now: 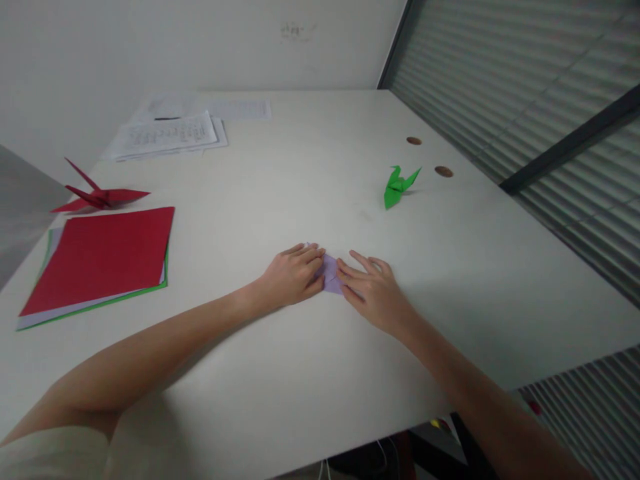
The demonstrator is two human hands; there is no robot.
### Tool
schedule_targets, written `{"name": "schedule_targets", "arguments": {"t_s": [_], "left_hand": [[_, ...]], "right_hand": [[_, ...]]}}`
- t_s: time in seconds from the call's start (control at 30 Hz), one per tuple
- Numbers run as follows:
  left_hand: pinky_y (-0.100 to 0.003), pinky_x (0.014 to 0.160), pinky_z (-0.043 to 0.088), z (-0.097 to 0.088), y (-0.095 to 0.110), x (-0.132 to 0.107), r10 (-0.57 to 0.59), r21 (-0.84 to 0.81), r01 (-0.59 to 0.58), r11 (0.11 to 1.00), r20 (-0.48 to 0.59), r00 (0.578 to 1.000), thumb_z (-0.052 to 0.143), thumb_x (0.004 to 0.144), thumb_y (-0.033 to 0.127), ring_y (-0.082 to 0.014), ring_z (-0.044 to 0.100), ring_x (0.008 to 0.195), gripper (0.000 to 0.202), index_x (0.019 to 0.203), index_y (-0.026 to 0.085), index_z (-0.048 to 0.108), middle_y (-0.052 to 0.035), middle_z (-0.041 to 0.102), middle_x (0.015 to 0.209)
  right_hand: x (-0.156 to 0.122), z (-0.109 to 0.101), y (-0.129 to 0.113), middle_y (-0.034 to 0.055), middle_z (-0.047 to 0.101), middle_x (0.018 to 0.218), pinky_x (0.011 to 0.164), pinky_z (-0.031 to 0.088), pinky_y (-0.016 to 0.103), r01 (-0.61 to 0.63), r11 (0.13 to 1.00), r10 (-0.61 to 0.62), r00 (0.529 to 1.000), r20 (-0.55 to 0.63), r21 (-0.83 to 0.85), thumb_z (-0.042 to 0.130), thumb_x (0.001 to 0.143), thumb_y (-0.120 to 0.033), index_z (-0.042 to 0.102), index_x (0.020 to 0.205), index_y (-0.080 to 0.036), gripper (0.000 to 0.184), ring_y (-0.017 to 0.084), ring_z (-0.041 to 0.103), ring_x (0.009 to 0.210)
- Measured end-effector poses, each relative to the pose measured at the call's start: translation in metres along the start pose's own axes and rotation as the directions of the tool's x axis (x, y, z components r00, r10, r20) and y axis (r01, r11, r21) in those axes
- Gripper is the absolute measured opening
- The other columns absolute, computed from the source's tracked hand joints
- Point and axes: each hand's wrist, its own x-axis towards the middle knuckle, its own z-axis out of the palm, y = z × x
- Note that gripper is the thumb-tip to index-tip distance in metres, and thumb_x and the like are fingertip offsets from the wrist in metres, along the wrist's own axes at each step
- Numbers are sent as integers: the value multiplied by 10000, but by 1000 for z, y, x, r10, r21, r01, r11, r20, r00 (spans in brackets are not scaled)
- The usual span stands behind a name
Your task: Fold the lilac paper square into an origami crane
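A small folded piece of lilac paper [331,272] lies flat on the white table [300,373], mostly covered by my hands. My left hand [294,275] rests on its left side, fingers together and pressing down on it. My right hand [373,290] lies on its right side, fingers stretched out flat over the paper's edge. Both hands meet over the paper near the table's middle.
A stack of coloured sheets with a red one on top [100,261] lies at the left. Behind it sits a red paper crane [100,195]. A green paper crane [397,187] stands at the right, near two brown discs [443,171]. Printed pages [167,133] lie at the back.
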Motion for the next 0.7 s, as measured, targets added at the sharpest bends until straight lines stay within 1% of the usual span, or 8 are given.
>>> {"name": "schedule_targets", "arguments": {"t_s": [0.2,0.27,0.33,0.4,0.5,0.57,0.63,0.7], "left_hand": [[-417,1045,481,0,-1,0,18,-3,-18,1000,-11,1000,458,948,302,-250,562,1231,263,1064,153,641,-109,634,1248],[-419,1042,483,0,-2,0,27,-1,-27,1000,-13,1000,452,950,302,-249,561,1229,263,1058,156,643,-109,633,1247],[-417,1042,483,1,-2,0,33,4,-33,999,-10,999,447,952,304,-255,561,1229,272,1056,148,644,-109,633,1248],[-416,1044,480,1,-2,-1,38,10,-38,999,-5,999,443,953,307,-261,559,1230,280,1053,140,644,-109,633,1251],[-419,1039,480,0,-2,-1,28,12,-28,1000,-4,1000,448,952,311,-261,560,1232,281,1060,146,647,-110,634,1251],[-422,1036,481,0,-1,-1,10,5,-10,1000,-9,1000,449,953,315,-257,556,1238,284,1077,154,647,-109,635,1252],[-426,1043,474,0,-1,-1,1,-5,-1,1000,-12,1000,444,957,320,-253,553,1244,291,1092,159,645,-107,630,1266],[-428,1048,469,0,-2,-1,0,-10,-1,1000,-9,1000,436,965,327,-247,558,1240,296,1095,164,646,-104,623,1282]], "right_hand": [[-16,6,-2,58,585,1376,1060,324,560,-86,994,89,995,-35,66,480,939,-250,615,1268,-254,355,293,475,1329],[-17,6,0,55,643,1307,1063,329,540,-138,984,149,985,-92,112,483,944,-271,647,1222,-247,323,281,512,1293],[-15,4,0,57,691,1232,1054,351,509,-195,971,217,960,-177,136,479,952,-291,678,1171,-232,302,272,549,1246],[-11,1,-2,71,675,1259,1038,372,486,-210,970,233,947,-220,122,474,958,-324,672,1190,-214,324,276,548,1239],[-7,0,-11,95,574,1390,1040,364,504,-132,990,139,980,-140,57,487,949,-411,599,1304,-191,432,319,450,1329],[-9,0,-14,98,564,1398,1044,339,547,-95,995,96,992,-77,12,490,942,-452,580,1325,-186,475,356,397,1364],[-14,2,-14,91,574,1389,1043,317,581,-102,995,101,993,-58,-18,485,945,-448,587,1315,-199,458,374,405,1354],[-21,4,-10,86,584,1378,1039,322,581,-114,993,113,992,-57,-11,484,948,-436,590,1311,-218,436,366,433,1334]]}}
